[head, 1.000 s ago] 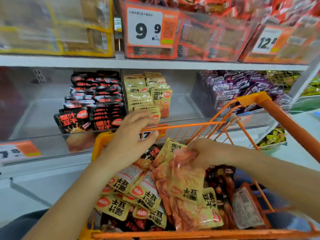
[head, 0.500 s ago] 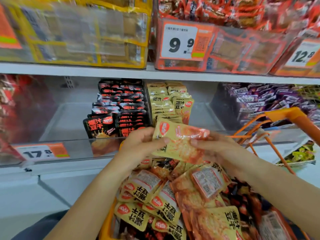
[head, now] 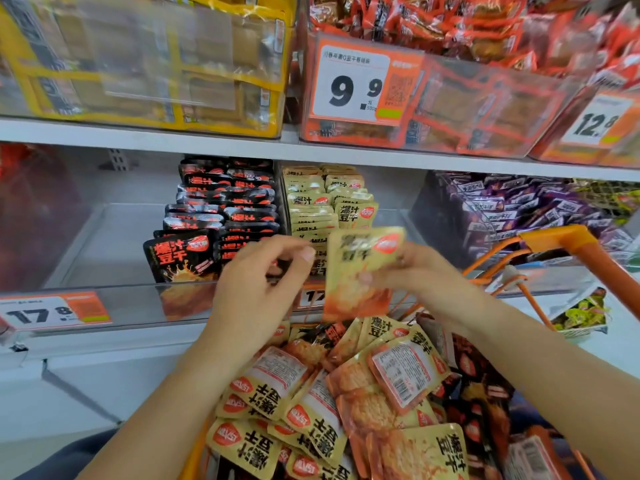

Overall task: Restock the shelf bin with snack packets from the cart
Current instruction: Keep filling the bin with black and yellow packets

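Observation:
My right hand (head: 420, 271) pinches a yellow snack packet (head: 360, 271) and holds it upright in front of the shelf bin's clear front wall (head: 145, 303). Just left of the packet, my left hand (head: 259, 285) hovers with its fingers loosely bent and holds nothing. Inside the bin, a row of yellow packets (head: 325, 202) stands behind the held one, with black packets (head: 214, 216) stacked to their left. Below my hands, the orange cart (head: 568, 242) is heaped with several yellow and black packets (head: 311, 410).
The bin's left part (head: 104, 244) holds no packets. A bin of purple packets (head: 512, 209) sits to the right. The upper shelf (head: 173, 140) carries bins of yellow and orange packs with price tags. A price label (head: 52, 311) hangs on the shelf edge.
The yellow packet, held flat between both hands before, now stands upright in my right hand nearer the bin. My left hand has let go of it.

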### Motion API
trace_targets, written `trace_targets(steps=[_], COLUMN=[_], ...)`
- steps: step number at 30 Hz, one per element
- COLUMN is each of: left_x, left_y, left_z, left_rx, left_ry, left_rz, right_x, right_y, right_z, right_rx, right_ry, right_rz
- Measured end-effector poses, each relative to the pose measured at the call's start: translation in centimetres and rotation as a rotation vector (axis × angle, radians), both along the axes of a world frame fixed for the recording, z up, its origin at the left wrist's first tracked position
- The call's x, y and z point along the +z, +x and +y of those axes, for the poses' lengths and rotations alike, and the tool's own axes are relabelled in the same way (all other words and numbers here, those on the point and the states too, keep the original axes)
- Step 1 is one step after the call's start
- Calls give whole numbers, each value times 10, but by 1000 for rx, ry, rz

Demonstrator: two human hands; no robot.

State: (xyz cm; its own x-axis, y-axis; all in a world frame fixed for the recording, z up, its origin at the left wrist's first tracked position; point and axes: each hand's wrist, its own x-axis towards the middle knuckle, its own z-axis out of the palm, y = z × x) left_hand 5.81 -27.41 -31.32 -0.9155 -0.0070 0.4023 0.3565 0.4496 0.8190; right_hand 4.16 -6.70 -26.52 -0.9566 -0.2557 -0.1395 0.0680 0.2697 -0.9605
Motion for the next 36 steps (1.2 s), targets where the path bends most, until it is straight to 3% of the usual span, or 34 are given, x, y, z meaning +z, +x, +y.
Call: trace_targets(steps=[3,6,11,15,17,20,26,29,32,34,36], left_x=[-15,-27,-29,-32,-34,-36,-36,-37,-39,-40,-41], left_y=[-8,-12,-15,-17,-18,-20,-21,-20,-19,-18,-18], left_z=[-9,-8,-4,-4,-4,-3,-1,-1,-2,-3,-2], left_rx=[74,48,33,5,-13,-22,-24,-26,-33,-27,-25], left_ry=[-292,-371,-391,-419,-440,-444,-463,-502,-532,-535,-542], left_rz=[142,133,122,77,80,105,123,118,107,88,81], right_x=[1,-6,-37,-58,-68,-80,-88,-75,-45,-26,-20], right_y=[-26,-56,-96,-125,-140,-153,-158,-144,-109,-76,-41], right_z=[25,45,44,28,25,29,28,29,38,39,42], right_rx=[-276,-423,-400,-398,-386,-362,-248,-271,-369,-249,47], right_ry=[-162,-157,148,152,298,782,918,1062,893,772,841], right_rz=[41,66,-26,-75,-68,-25,-31,137,569,884,1053])
